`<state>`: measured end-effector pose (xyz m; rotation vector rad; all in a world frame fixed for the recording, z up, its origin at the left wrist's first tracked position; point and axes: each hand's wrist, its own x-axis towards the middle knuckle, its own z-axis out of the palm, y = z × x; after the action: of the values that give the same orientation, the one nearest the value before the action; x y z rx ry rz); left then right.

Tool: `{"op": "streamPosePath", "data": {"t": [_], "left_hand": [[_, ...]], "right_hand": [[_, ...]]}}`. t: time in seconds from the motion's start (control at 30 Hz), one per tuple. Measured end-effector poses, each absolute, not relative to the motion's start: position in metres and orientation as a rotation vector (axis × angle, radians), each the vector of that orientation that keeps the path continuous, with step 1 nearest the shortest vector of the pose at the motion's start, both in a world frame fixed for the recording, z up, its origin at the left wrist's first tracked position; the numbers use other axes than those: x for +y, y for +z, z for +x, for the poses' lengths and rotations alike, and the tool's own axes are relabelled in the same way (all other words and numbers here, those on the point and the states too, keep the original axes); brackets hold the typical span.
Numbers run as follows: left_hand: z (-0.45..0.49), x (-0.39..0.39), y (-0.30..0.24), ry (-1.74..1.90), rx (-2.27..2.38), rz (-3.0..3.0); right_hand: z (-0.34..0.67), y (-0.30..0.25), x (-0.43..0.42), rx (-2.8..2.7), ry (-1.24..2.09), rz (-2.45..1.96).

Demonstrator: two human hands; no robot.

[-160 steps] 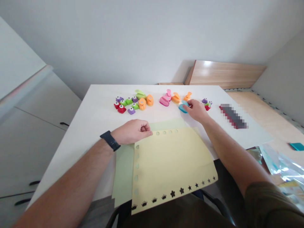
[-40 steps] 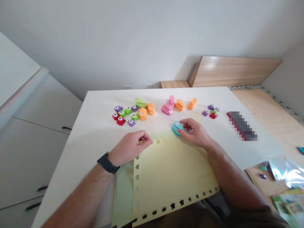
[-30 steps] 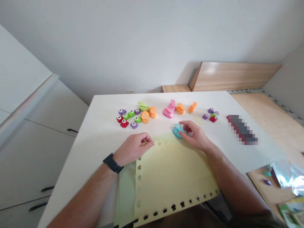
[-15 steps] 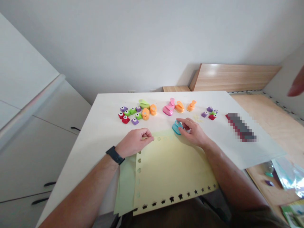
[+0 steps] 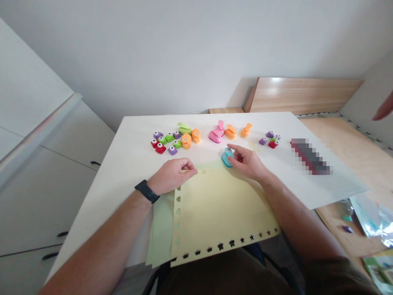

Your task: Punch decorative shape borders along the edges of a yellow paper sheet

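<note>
A pale yellow sheet (image 5: 217, 209) lies over a light green sheet (image 5: 161, 229) on the white table (image 5: 129, 159). Shapes are punched along the yellow sheet's left, far and near edges. My left hand (image 5: 172, 176), with a dark watch on its wrist, is closed in a pinch on the yellow sheet's far left corner. My right hand (image 5: 245, 162) grips a blue paper punch (image 5: 227, 157) set at the sheet's far edge, with the fingers curled round it.
Several small red, green and purple punches (image 5: 167, 141) cluster at the back left. Larger orange and pink punches (image 5: 225, 131) stand behind the blue one, small ones (image 5: 270, 139) further right. A blurred dark object (image 5: 310, 156) lies at the right. Another person's fingertip (image 5: 383, 110) shows at the right edge.
My right hand brought the blue punch from the back row to the sheet's far edge and holds it there. The left hand kept its pinch. A fingertip appeared at the right edge.
</note>
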<state>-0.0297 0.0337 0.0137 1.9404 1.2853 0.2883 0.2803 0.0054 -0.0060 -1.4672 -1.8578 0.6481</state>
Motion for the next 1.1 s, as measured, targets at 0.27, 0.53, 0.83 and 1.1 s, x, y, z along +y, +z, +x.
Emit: {"op": "streamPosePath", "data": {"t": [0.27, 0.53, 0.83, 1.1], "left_hand": [[-0.0283, 0.0321, 0.0162, 0.285, 1.281, 1.913], [-0.0286, 0.0327, 0.0137, 0.297, 1.281, 1.92], [-0.0284, 0.0325, 0.0128, 0.318, 1.293, 1.95], [-0.0277, 0.0322, 0.0155, 0.284, 1.308, 1.936]], "right_hand": [[0.278, -0.0062, 0.0061, -1.848, 0.638, -1.503], [0.2781, -0.0082, 0.0075, -1.861, 0.625, -1.501], [0.2755, -0.0071, 0.0067, -1.857, 0.597, -1.526], [0.2754, -0.0075, 0.0058, -1.837, 0.613, -1.527]]}}
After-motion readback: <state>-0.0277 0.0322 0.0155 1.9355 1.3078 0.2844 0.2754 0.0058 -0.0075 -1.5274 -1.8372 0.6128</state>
